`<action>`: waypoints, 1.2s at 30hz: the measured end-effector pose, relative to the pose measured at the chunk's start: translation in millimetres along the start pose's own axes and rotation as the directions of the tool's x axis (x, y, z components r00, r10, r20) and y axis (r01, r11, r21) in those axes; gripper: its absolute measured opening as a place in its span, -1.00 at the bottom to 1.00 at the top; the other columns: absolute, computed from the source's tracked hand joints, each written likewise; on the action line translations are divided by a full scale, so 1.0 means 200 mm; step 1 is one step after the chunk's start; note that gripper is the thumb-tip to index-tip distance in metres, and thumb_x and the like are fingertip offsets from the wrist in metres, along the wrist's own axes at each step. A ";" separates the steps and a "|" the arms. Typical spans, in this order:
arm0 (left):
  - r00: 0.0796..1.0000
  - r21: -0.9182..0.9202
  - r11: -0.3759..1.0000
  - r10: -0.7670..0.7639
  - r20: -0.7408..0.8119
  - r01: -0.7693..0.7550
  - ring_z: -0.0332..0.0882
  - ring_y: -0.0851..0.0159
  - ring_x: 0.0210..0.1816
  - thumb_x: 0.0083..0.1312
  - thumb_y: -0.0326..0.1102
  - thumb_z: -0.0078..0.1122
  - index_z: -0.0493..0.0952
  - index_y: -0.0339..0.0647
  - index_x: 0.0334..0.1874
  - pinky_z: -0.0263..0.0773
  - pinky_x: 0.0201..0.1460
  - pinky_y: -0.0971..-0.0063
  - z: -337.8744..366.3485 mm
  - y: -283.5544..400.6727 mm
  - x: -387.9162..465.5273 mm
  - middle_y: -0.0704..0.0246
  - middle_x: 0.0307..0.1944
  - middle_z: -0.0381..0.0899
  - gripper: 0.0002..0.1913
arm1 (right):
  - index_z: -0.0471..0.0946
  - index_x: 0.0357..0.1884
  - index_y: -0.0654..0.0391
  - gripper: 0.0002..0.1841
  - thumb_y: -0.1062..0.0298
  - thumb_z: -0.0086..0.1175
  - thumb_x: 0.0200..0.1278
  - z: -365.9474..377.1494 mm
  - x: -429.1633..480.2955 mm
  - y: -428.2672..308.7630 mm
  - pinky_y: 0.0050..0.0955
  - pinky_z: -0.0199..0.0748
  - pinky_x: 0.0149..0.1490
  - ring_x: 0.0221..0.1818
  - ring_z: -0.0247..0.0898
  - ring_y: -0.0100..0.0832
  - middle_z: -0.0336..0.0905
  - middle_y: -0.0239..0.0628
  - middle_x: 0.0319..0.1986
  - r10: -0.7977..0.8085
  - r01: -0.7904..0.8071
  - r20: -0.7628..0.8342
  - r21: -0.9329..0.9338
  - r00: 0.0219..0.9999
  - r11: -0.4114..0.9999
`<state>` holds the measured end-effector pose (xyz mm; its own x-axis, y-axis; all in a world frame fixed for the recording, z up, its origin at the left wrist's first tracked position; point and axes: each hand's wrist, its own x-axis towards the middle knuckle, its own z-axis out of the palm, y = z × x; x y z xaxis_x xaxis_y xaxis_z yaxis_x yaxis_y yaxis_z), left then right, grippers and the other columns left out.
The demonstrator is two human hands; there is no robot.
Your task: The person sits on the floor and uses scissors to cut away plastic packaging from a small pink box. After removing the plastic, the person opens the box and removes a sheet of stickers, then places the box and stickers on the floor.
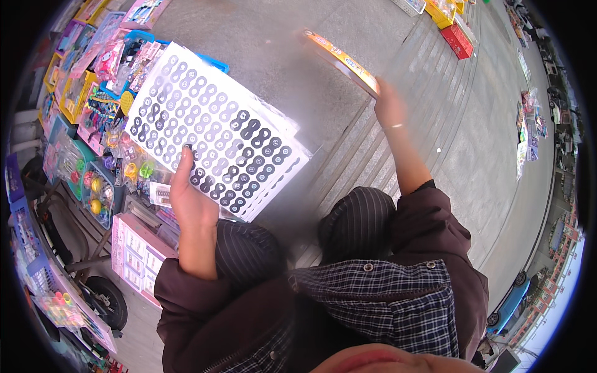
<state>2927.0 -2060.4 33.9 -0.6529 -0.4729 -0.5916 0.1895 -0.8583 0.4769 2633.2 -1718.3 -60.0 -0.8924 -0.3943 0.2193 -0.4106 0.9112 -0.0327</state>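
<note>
My left hand [191, 198] grips a stack of white sheets [212, 128] at their lower left edge, thumb on top. Rows of dark and grey figure-eight shapes are printed on the top sheet, and clear plastic shows at the stack's right edge. Out to the right, my right hand [391, 105] holds the near end of a thin orange and white box [343, 58], which bears writing and points away to the upper left. Its far end is blurred. Both knees, in dark striped cloth, show below.
Left of the sheets lie yellow baskets [77, 97], a clear tub of small toys [99, 193] and a pink box with windows [135, 256]. A red box [457, 41] stands at the upper right. Shallow ridges [368, 149] cross the concrete ground. A wheel [106, 300] is at the lower left.
</note>
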 end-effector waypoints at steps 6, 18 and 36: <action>0.999 0.020 0.999 0.043 0.013 -0.044 0.55 0.25 0.09 0.39 -0.38 0.11 0.39 -0.32 0.24 0.45 0.18 0.34 0.04 -0.04 0.01 0.25 0.11 0.54 -0.61 | 0.55 0.07 -0.05 -0.53 0.61 0.04 0.09 -0.12 -0.03 -0.06 -0.17 0.53 -0.04 -0.08 0.57 -0.11 0.64 -0.20 -0.12 0.021 -0.010 -0.161 0.069 0.987 0.998; 0.660 0.531 0.841 -0.459 0.595 0.107 0.55 0.47 -0.05 0.32 -0.47 0.22 0.38 -0.32 0.26 0.48 0.05 0.49 0.17 -0.21 -0.20 0.39 -0.03 0.62 -0.54 | 0.37 0.25 0.25 -0.39 0.32 0.26 0.15 0.36 -0.13 -0.06 -0.38 0.57 -0.13 -0.14 0.59 -0.36 0.64 -0.15 -0.11 -0.054 -0.558 0.683 0.637 0.728 0.532; 0.703 0.756 0.653 -0.515 0.490 -0.049 0.55 0.46 -0.08 0.33 -0.29 0.28 0.38 -0.32 0.30 0.45 0.04 0.50 -0.06 0.04 -0.39 0.30 -0.09 0.65 -0.47 | 0.28 0.40 -0.14 -0.39 0.45 -0.02 0.28 0.58 0.13 -1.06 -0.10 0.24 0.38 0.46 0.06 -0.27 0.16 -0.38 0.43 -0.673 0.751 0.501 0.067 0.544 0.657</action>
<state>2987.8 -2032.1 76.0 -0.9163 0.2069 -0.3429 -0.3985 -0.3863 0.8318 2674.4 -1935.0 -161.1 -0.3028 -0.8875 -0.3475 -0.9525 0.2946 0.0775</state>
